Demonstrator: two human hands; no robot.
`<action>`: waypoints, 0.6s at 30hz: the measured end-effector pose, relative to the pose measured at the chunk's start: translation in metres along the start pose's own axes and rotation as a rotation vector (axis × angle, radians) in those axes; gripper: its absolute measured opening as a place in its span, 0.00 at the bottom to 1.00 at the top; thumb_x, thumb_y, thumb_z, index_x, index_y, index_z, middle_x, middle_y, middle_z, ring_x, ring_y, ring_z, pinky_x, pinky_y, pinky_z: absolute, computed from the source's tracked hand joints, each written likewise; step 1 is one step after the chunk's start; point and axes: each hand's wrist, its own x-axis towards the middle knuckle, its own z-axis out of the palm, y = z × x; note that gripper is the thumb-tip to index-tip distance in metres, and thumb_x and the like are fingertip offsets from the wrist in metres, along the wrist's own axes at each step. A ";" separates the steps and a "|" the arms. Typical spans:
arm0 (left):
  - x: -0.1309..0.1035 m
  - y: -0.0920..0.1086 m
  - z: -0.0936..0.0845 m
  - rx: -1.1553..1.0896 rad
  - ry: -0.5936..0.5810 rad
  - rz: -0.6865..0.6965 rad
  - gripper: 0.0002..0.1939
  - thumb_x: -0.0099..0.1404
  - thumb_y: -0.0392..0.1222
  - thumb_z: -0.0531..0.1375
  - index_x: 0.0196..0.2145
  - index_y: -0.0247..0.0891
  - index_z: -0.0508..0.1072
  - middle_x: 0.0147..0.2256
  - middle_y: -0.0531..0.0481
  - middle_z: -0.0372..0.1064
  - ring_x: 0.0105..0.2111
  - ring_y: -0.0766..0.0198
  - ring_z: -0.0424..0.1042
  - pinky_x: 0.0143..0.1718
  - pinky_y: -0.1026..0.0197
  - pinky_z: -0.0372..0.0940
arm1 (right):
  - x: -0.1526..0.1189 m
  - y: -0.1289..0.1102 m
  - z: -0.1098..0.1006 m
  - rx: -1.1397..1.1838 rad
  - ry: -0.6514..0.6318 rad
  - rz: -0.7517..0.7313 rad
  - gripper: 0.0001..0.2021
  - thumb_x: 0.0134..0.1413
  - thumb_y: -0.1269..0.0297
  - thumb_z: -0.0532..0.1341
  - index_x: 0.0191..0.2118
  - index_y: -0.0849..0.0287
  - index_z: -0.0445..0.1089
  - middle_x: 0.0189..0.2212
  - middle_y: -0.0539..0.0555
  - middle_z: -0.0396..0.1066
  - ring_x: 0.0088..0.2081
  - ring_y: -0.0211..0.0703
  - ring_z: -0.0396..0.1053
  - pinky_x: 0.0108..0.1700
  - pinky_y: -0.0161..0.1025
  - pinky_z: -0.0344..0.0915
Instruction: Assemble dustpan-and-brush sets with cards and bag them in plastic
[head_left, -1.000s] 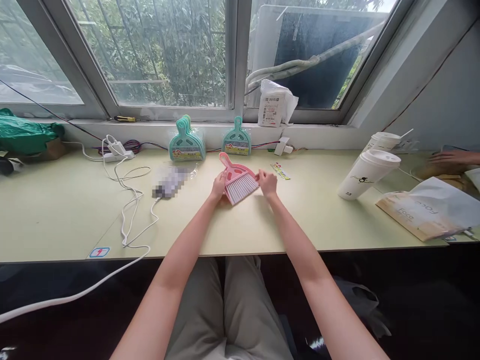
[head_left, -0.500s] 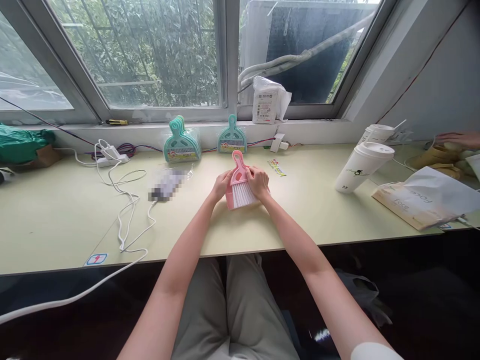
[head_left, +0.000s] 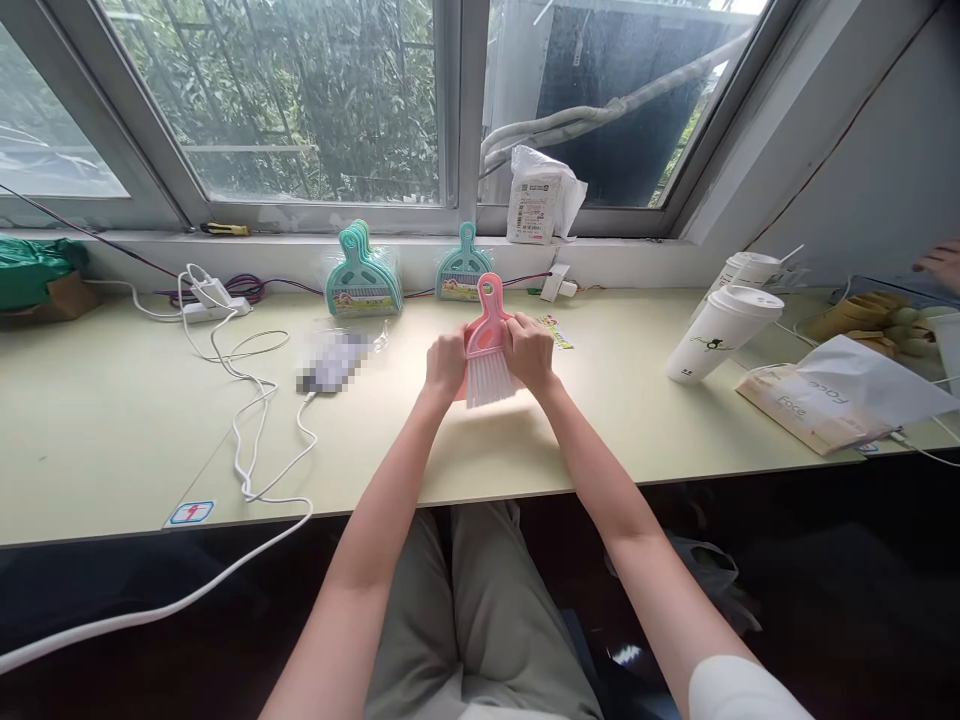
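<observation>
A pink hand brush with white bristles lies against a pink dustpan, its handle pointing away from me. My left hand is closed around the left edge of the dustpan. On the other side, my right hand is wrapped round the right edge; whether its fingers also press on the brush is partly hidden. The set is tilted up above the table, with a shadow beneath it. Behind it stand a bagged stack of green dustpan sets and one single green set.
White cables and a blurred-out device lie on the left of the table. A printed label lies behind my right hand. At right stand white cups and a tissue pack. Another person's hand shows at the right edge.
My hands have lifted the pink brush and dustpan off the table and tilted them more upright, slightly to the right. The other person's hand has moved right.
</observation>
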 end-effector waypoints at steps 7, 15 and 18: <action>0.013 -0.044 -0.019 0.129 0.131 -0.283 0.21 0.70 0.34 0.41 0.53 0.34 0.67 0.38 0.36 0.73 0.40 0.52 0.74 0.39 0.57 0.64 | -0.001 0.035 -0.034 -0.006 0.167 0.084 0.24 0.69 0.61 0.39 0.31 0.59 0.69 0.29 0.56 0.65 0.31 0.43 0.63 0.32 0.37 0.53; 0.011 -0.073 0.002 0.165 -0.119 -0.334 0.20 0.70 0.45 0.46 0.47 0.33 0.73 0.45 0.34 0.71 0.46 0.49 0.71 0.45 0.54 0.64 | -0.015 0.061 0.017 -0.196 -0.479 0.132 0.18 0.66 0.64 0.47 0.40 0.63 0.73 0.41 0.62 0.71 0.47 0.50 0.63 0.42 0.39 0.57; 0.012 -0.080 0.009 0.215 -0.113 -0.350 0.27 0.70 0.54 0.43 0.47 0.33 0.73 0.46 0.34 0.71 0.48 0.47 0.69 0.47 0.51 0.63 | -0.020 0.062 0.027 -0.235 -0.560 0.180 0.17 0.65 0.64 0.47 0.42 0.63 0.73 0.45 0.64 0.70 0.49 0.52 0.62 0.48 0.43 0.56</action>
